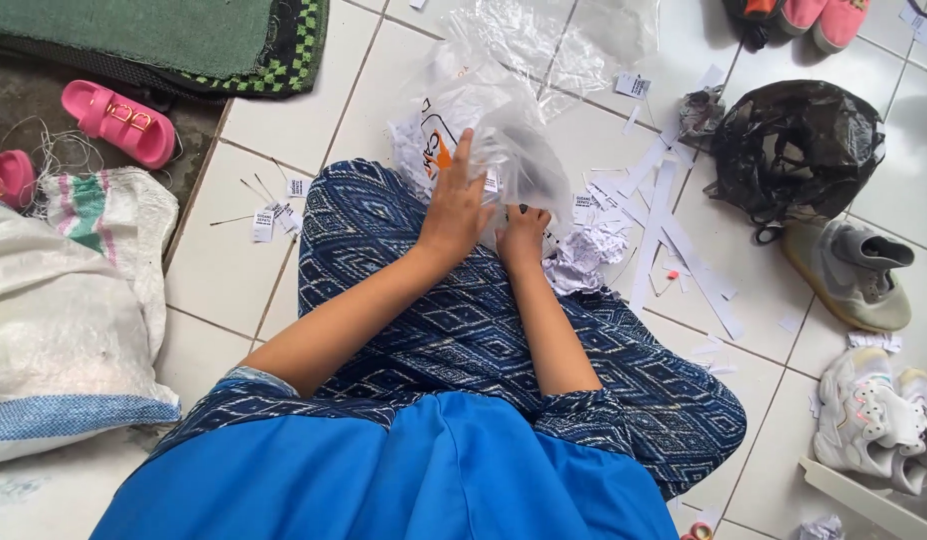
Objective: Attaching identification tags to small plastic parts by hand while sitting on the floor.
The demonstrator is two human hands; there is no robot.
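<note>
While the person sits on the white tiled floor [313, 110] with legs in blue patterned trousers [453, 320] folded, both hands work at a clear plastic bag [503, 130] lying on the floor just past the knees. Beside it to the right sit a crumpled black plastic bag [795, 145] and a grey shoe [853, 272]; a large white sack [63, 310] lies at the left, pink sandals [118, 122] above it. White paper strips [673, 235] and small tags [263, 225] are scattered around the knees. The left hand [455, 205] lies flat and spread against the clear bag, fingers extended, pressing rather than gripping. The right hand [523, 235] is curled closed around a small dark object [523, 209]; what it is I cannot tell. The step in hand seems to be handling the bag's paper contents; the next move likely calls for the left hand steadying the film.
</note>
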